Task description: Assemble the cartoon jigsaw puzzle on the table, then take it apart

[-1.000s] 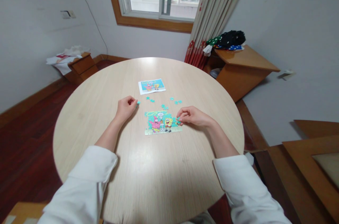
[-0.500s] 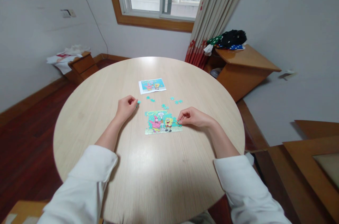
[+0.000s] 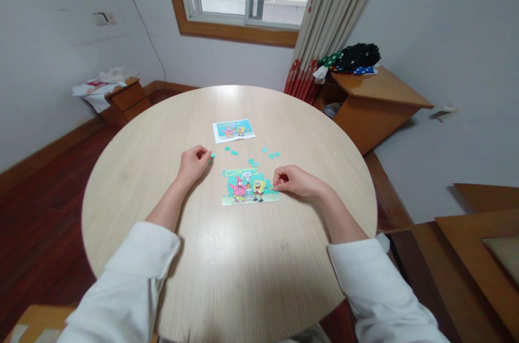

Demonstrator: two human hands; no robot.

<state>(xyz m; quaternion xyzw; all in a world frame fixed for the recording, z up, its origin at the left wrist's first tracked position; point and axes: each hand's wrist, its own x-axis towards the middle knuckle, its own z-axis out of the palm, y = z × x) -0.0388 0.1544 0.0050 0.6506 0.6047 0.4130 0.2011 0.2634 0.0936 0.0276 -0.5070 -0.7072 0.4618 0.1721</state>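
A partly assembled jigsaw puzzle (image 3: 245,183) lies on the table, printed with a pink, a pale and a yellow cartoon figure on teal. My right hand (image 3: 298,180) is closed in a pinch at its right edge, fingertips on a small puzzle piece there that they mostly cover. To the left of the puzzle, my left hand (image 3: 194,162) rests closed on the tabletop. A teal puzzle piece (image 3: 213,155) shows at its fingertips. Several loose teal pieces (image 3: 252,162) lie beyond the puzzle, in small groups.
Behind the loose pieces lies a printed reference picture (image 3: 234,130) on white paper. Everything rests on a round pale wooden table (image 3: 227,267). A wooden cabinet (image 3: 377,94) with cloths on top stands at the right, and a small drawer unit (image 3: 127,100) at the left.
My right hand has shifted very slightly, and the piece at its fingertips now sits flatter against the puzzle's right edge. My left hand has stayed in place.
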